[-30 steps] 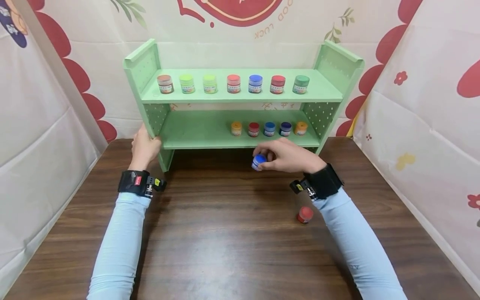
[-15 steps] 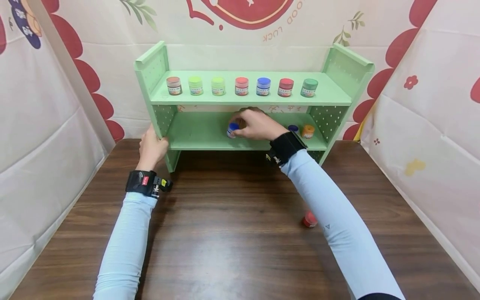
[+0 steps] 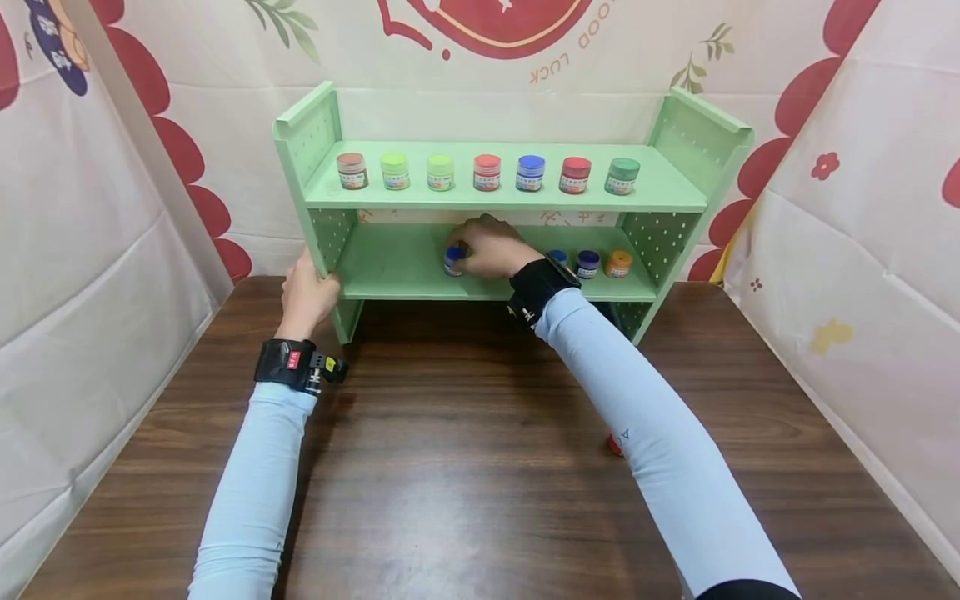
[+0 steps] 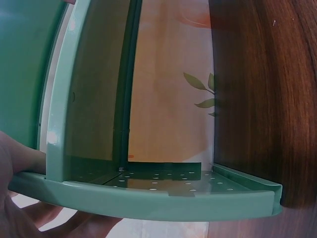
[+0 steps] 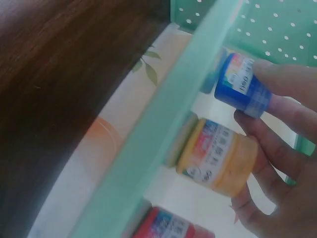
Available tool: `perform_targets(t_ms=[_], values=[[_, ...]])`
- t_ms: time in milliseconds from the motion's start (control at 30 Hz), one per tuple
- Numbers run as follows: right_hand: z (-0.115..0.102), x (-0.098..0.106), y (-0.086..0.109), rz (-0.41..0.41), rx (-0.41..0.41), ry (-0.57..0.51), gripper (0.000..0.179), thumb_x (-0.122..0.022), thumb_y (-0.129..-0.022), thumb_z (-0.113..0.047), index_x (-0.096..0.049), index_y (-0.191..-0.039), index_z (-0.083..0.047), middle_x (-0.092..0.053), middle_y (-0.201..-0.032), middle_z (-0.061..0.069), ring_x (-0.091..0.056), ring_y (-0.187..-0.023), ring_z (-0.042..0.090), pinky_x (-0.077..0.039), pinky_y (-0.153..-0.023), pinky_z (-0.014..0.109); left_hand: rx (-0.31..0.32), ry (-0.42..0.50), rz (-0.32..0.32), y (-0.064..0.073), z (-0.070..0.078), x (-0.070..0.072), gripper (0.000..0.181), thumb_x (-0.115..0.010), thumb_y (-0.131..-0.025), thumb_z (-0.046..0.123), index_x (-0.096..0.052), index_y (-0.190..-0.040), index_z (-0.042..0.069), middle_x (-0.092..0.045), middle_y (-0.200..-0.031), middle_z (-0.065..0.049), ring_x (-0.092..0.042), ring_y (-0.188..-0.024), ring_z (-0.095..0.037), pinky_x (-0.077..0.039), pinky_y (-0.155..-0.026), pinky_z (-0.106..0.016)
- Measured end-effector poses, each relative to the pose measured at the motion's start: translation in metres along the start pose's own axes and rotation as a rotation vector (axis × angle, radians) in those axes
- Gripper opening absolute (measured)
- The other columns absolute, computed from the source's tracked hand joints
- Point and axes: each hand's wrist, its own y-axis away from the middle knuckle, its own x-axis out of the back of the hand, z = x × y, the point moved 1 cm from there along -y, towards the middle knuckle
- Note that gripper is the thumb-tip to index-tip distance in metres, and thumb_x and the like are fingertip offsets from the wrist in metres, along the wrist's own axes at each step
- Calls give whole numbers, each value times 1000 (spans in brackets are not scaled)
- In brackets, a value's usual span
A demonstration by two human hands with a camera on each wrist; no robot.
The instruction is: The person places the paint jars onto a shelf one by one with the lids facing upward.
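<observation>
My right hand point(image 3: 491, 247) pinches a small blue paint jar point(image 3: 453, 260) at the lower board of a green two-tier shelf point(image 3: 390, 265). In the right wrist view, thumb and fingers are on the blue jar point(image 5: 240, 87), next to an orange paint jar point(image 5: 218, 156); a red paint jar point(image 5: 166, 225) stands farther along. The head view has the orange and red jars hidden behind the hand. At the shelf's left end my left hand point(image 3: 309, 296) grips the side panel, its fingers behind the panel's edge point(image 4: 163, 201) in the left wrist view.
A row of several paint jars, including a green one point(image 3: 622, 176), stands on the upper board. Blue, dark blue point(image 3: 588, 263) and orange-yellow point(image 3: 618, 263) jars sit at the lower board's right. A red jar point(image 3: 615, 445) on the wooden table point(image 3: 420, 467) is mostly behind the right sleeve.
My right hand has carried the blue jar from in front of the shelf up to the lower board, then slightly left. The left hand keeps its grip; the head view has shifted a little.
</observation>
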Motion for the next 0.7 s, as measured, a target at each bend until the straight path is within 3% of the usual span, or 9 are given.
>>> perform_targets(t_ms=[100,333,600,700], values=[[-1,-3,-1,-3,-12,6,29,-72,-94,-28,-74,-121,-16,-72,-119,3,-58,-104,22,-46,-97,41,-9,1,2,0,0,0,52,-50,-92,11,-48,-144,10,-60,-141,-25,-59,-121,-50,-45,-94,-70],[-4,-3,-3,5,7,4,23,-69,-93,-23,-74,-113,-14,-67,-101,4,-48,-89,23,-37,-83,35,0,-5,12,0,1,2,47,-51,-91,12,-50,-138,7,-61,-138,-27,-59,-118,-52,-44,-94,-71],[0,-5,1,-8,-34,-21,54,-74,-91,-28,-62,-143,-16,-67,-128,7,-53,-115,24,-44,-105,38,4,-5,7,1,0,1,48,-50,-92,12,-50,-139,8,-61,-139,-26,-60,-117,-51,-45,-93,-71],[5,-3,3,6,-29,-44,63,-77,-89,-32,-58,-147,-17,-67,-131,7,-55,-120,25,-44,-108,39,-2,-2,8,0,0,0,47,-50,-92,12,-50,-139,8,-61,-139,-26,-60,-117,-51,-45,-93,-71]])
